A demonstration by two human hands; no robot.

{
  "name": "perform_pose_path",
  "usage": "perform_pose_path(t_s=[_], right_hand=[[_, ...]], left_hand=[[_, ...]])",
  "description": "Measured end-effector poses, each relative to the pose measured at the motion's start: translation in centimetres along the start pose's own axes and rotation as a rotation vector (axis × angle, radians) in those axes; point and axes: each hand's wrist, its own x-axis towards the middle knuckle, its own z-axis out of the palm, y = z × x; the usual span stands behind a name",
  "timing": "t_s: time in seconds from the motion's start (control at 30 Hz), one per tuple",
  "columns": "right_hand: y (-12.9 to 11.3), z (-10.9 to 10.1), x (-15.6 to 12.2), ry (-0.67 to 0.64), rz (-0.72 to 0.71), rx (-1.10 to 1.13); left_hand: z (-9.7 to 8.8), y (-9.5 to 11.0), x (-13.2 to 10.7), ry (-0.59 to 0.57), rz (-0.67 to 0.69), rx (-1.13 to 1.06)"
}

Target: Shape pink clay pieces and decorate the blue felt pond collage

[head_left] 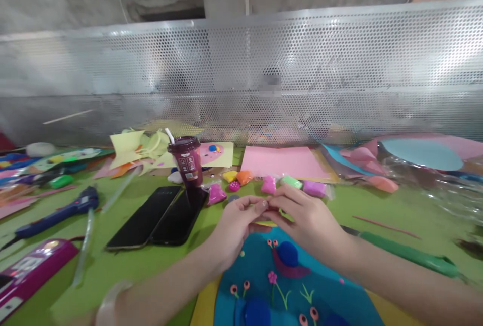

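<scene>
My left hand (pixel 237 225) and my right hand (pixel 309 215) meet above the far edge of a blue board (pixel 324 296). Thumbs and fingertips of both are pinched together, around something too small to make out. On the board below is a clay snail (pixel 287 254) with a blue shell, a purple body and two stalked eyes. A pink clay flower (pixel 272 277) and thin green grass blades (pixel 307 294) lie closer to me. More blue shell shapes (pixel 257 312) with pink eyes are cut off by the bottom of the view.
Small bags of coloured clay (pixel 314 188) line up beyond my hands. Left of them stand a dark lidded cup (pixel 187 162) and two black phones (pixel 143 218). A blue glue gun (pixel 60 215) and a magenta device (pixel 37 275) lie far left. A green-handled tool (pixel 411 253) rests right.
</scene>
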Motion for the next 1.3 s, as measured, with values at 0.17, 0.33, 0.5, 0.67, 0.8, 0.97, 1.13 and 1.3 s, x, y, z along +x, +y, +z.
perform_pose_path(t_s=[0.17, 0.33, 0.5, 0.67, 0.8, 0.97, 1.13, 1.3], right_hand=[[0.4, -0.4, -0.9, 0.045, -0.145, -0.019], [0.9, -1.0, -0.9, 0.016, -0.238, -0.004], [1.2, -1.0, -1.3, 0.022, -0.281, 0.019], [1.5, -1.0, -1.6, 0.110, -0.227, 0.051], [0.9, -1.5, -1.2, 0.179, -0.128, 0.130], [-1.8, -2.4, -0.7, 0.139, 0.015, 0.293], [-4.3, -2.7, -1.0, 0.039, 0.097, 0.410], [-5.6, -2.6, -1.3, -0.014, 0.101, 0.436]], left_hand=[[0.0, -0.1, 0.0, -0.061, -0.026, -0.026], [0.1, -0.2, 0.0, -0.126, -0.049, -0.024], [0.0, -0.2, -0.1, -0.177, -0.080, 0.025], [-0.2, 0.0, 0.0, -0.153, -0.059, 0.039], [-0.9, 0.1, 0.6, -0.072, -0.022, 0.026], [-1.4, 0.1, 1.1, -0.002, -0.004, 0.012], [-1.1, 0.2, 0.7, -0.045, -0.038, 0.035], [-0.9, 0.5, 0.5, -0.077, -0.058, 0.065]])
